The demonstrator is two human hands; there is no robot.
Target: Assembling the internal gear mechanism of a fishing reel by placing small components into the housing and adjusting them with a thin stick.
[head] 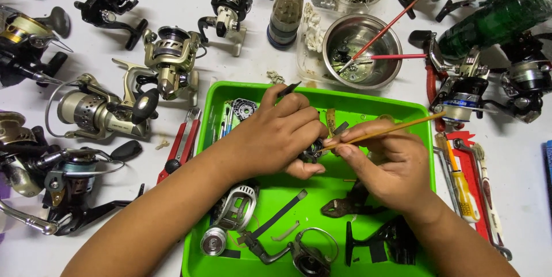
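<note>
White counter point(172, 6) crowded with fishing reels, a green tray point(422, 117) at lower centre where both hands work.

Over the middle of the tray, the left hand point(276, 133) has its fingers closed around a small dark reel part point(313, 151), and the right hand point(391, 165) pinches a thin wooden-handled brush point(384, 131) whose tip touches that part; the handle slants toward the upper right, past the tray's rim. Loose pieces fill the tray's lower edge: a silver rotor point(237, 207), a small spool point(214, 241), a black reel body point(388, 241). Open green floor shows only between the wrists. Left of the tray lies a red cutter point(183, 143), just beside its wall; right of it, a yellow-handled screwdriver point(463, 188) and red tools press close. A steel bowl point(362, 51) sits above the tray's upper edge, near but apart.
</note>
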